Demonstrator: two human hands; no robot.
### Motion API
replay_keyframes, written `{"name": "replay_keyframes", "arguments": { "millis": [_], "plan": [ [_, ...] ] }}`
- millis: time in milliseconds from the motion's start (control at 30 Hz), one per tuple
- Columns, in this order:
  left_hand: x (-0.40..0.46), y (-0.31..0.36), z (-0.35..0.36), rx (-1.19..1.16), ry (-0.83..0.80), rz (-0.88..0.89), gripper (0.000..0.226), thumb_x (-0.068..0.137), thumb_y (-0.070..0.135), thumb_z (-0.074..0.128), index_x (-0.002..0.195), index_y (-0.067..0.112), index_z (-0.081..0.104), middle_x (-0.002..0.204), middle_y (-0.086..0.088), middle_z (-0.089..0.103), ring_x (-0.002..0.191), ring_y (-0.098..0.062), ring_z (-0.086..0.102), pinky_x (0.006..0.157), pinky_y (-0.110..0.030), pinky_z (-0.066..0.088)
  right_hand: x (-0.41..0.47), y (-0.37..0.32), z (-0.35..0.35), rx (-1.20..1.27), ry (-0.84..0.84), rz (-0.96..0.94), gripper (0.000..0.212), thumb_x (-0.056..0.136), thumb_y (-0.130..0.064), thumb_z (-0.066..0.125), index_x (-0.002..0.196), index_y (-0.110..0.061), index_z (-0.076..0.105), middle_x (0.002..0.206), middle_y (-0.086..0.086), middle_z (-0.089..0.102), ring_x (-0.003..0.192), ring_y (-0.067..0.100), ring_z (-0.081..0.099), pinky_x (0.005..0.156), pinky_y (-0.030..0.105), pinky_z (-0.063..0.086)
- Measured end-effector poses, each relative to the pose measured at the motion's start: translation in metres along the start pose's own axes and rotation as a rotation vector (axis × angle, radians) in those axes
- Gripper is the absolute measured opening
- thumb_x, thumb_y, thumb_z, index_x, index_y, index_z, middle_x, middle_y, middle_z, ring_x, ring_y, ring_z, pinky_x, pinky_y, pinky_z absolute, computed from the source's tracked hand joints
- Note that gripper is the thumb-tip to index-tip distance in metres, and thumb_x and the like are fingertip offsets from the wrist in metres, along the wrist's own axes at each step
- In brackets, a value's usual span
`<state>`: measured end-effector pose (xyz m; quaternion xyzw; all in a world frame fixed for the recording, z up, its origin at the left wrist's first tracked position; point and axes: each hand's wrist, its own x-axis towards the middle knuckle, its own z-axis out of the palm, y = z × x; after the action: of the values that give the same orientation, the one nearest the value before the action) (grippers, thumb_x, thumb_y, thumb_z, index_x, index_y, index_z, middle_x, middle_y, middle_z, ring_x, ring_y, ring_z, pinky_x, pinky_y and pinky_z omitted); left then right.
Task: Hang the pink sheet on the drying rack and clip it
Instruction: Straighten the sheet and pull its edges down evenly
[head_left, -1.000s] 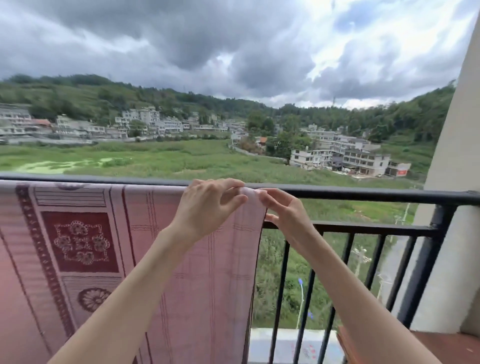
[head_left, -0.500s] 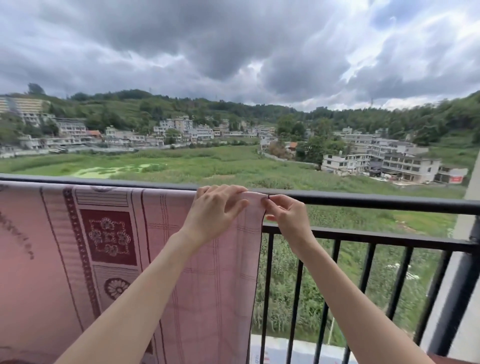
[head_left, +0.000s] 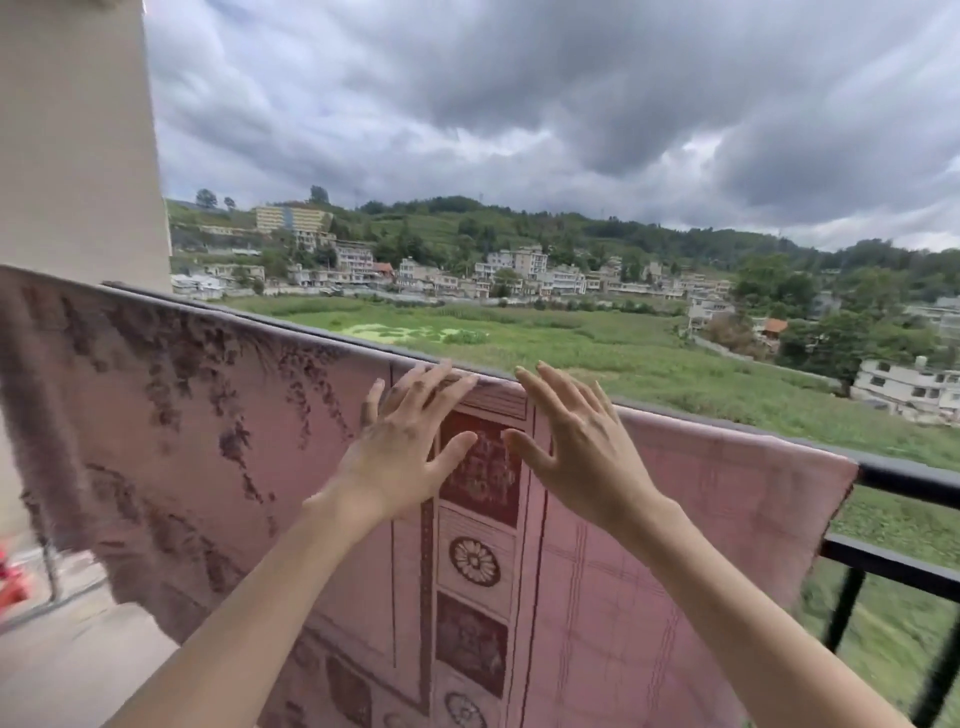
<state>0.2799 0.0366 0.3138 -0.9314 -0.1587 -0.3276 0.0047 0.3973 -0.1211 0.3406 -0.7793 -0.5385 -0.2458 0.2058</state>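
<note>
The pink sheet (head_left: 218, 447), patterned with dark red flowers and squares, hangs draped over the black balcony railing (head_left: 904, 480) from the left pillar to its right edge. My left hand (head_left: 410, 441) is open with fingers spread, laid flat on the sheet just below the rail. My right hand (head_left: 576, 441) is open too, fingers apart, close in front of the sheet beside the left hand. Neither hand holds anything. No clip shows.
A beige pillar (head_left: 78, 140) rises at the left end of the railing. The balcony floor (head_left: 78, 654) lies at lower left with a red object (head_left: 8, 577) at the edge. Black railing bars (head_left: 844, 608) stand at right. Fields and buildings lie beyond.
Both hands let go of the sheet's right top corner and moved left along the rail, now open and flat. My view swung left, showing the left pillar.
</note>
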Motion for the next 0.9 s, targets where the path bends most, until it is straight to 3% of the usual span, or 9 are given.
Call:
{"name": "replay_keyframes", "arguments": {
  "millis": [100, 300, 467, 600, 900],
  "plan": [
    [-0.044, -0.092, -0.015, 0.063, -0.035, -0.111, 0.072, 0.076, 0.074, 0.003, 0.141, 0.043, -0.001, 0.155, 0.009, -0.001, 0.142, -0.011, -0.006, 0.115, -0.042, -0.008, 0.039, -0.065, 0.051, 0.029, -0.036, -0.093, 0.068, 0.091, -0.055, 0.038, 0.147, -0.031, 0.009, 0.157, -0.001, 0.012, 0.144, 0.015, 0.01, 0.119, 0.037, -0.002],
    [-0.128, -0.279, -0.065, 0.158, -0.045, -0.339, 0.071, 0.073, 0.064, 0.0, 0.141, 0.045, 0.0, 0.155, 0.013, -0.003, 0.141, -0.008, -0.01, 0.115, -0.039, -0.009, 0.124, -0.226, 0.161, 0.15, -0.093, -0.212, 0.069, 0.09, -0.058, 0.036, 0.147, -0.034, 0.005, 0.158, -0.003, 0.008, 0.145, 0.015, 0.005, 0.118, 0.039, -0.002],
    [-0.172, -0.406, -0.104, 0.229, -0.009, -0.46, 0.07, 0.074, 0.063, 0.004, 0.142, 0.043, 0.008, 0.155, 0.01, 0.004, 0.142, -0.011, -0.004, 0.116, -0.044, 0.001, 0.189, -0.345, 0.233, 0.239, -0.14, -0.306, 0.068, 0.091, -0.057, 0.037, 0.147, -0.034, 0.005, 0.158, -0.003, 0.008, 0.145, 0.015, 0.004, 0.118, 0.04, -0.001],
    [-0.195, -0.494, -0.116, 0.249, 0.033, -0.541, 0.07, 0.075, 0.061, 0.01, 0.142, 0.041, 0.015, 0.154, 0.008, 0.012, 0.142, -0.012, 0.001, 0.116, -0.043, 0.0, 0.242, -0.419, 0.289, 0.284, -0.146, -0.357, 0.069, 0.091, -0.056, 0.038, 0.147, -0.032, 0.008, 0.157, -0.002, 0.01, 0.145, 0.016, 0.005, 0.118, 0.042, 0.001],
    [-0.2, -0.713, -0.122, 0.336, -0.037, -0.656, 0.072, 0.073, 0.062, 0.005, 0.142, 0.042, 0.008, 0.155, 0.009, 0.001, 0.141, -0.01, -0.01, 0.115, -0.04, -0.01, 0.382, -0.554, 0.434, 0.331, -0.195, -0.473, 0.07, 0.09, -0.056, 0.038, 0.147, -0.032, 0.007, 0.158, 0.0, 0.008, 0.145, 0.018, 0.003, 0.118, 0.046, 0.001]
  ]
}}
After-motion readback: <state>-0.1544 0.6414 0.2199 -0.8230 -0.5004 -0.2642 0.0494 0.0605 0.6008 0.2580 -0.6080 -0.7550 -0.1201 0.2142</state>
